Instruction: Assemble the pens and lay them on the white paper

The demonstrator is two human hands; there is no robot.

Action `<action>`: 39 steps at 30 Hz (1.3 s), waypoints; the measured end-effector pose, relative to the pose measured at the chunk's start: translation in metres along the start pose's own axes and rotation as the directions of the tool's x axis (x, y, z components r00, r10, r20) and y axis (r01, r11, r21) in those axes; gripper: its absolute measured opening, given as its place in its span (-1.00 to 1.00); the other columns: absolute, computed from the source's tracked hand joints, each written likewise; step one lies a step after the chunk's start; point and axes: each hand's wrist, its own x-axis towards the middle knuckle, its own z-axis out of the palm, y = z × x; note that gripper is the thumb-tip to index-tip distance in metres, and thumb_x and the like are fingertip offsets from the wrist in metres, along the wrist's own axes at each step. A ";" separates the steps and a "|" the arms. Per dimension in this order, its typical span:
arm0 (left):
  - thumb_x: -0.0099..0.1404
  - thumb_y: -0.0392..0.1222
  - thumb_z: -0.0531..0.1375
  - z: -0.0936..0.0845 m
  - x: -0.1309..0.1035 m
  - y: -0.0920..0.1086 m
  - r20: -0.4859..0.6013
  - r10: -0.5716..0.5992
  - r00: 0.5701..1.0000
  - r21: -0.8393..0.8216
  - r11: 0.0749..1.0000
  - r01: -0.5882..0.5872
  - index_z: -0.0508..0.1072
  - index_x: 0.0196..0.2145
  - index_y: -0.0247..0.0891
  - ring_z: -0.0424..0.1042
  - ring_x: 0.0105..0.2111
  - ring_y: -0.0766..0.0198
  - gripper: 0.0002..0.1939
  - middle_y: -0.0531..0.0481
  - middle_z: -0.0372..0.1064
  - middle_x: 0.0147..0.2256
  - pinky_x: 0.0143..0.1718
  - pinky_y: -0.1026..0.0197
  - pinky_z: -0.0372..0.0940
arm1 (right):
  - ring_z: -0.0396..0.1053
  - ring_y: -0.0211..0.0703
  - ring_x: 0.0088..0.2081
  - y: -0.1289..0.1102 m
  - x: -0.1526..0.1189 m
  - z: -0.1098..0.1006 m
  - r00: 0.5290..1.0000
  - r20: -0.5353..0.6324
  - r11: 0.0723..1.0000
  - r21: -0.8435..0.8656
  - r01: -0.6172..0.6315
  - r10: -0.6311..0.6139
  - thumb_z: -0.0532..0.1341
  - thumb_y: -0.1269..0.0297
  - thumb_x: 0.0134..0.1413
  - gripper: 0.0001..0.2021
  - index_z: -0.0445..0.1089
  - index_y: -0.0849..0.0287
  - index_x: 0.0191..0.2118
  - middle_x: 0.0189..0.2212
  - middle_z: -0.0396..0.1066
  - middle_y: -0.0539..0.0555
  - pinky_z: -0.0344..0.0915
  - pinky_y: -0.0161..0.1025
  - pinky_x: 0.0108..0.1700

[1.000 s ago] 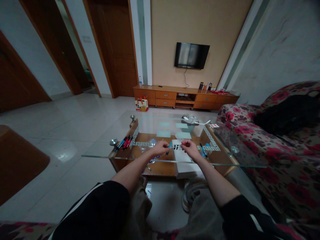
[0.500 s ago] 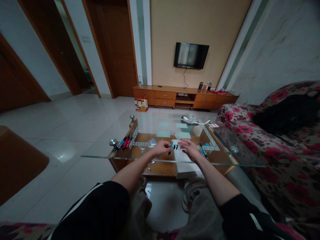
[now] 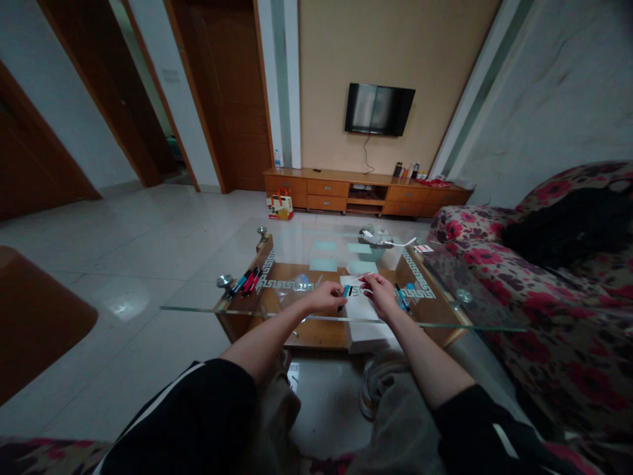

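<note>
My left hand is closed on a blue and black pen part above the coffee table. Opposite it, my right hand pinches a thin whitish stick, perhaps a pen refill; its kind is too small to be sure. The two hands are close but apart. Small black pieces show between them, over a white box. A bunch of black, blue and red pens lies at the left of the glass, and blue pen parts lie to the right of my right hand.
The glass coffee table has metal knobs and a thin front edge. Clear plastic wrapping lies left of my hands. A bowl with bags and a card are at the back right. A flowered sofa flanks the right side.
My right hand has gone from spread fingers to a pinch on the thin whitish stick. My left hand has shifted slightly right with the blue pen part, which has tilted.
</note>
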 end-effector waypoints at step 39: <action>0.31 -0.01 0.16 0.001 0.000 -0.015 0.085 0.032 0.996 0.038 0.999 -0.035 0.47 -0.47 -0.35 0.23 -0.53 0.38 -0.65 0.06 0.35 -0.54 -0.47 0.35 0.10 | 0.30 -0.20 -0.48 0.005 0.000 -0.004 0.979 0.165 0.904 -0.389 0.176 -0.120 0.33 -0.15 -0.09 -0.58 0.47 0.18 -0.47 -0.47 0.48 0.10 0.12 -0.31 -0.51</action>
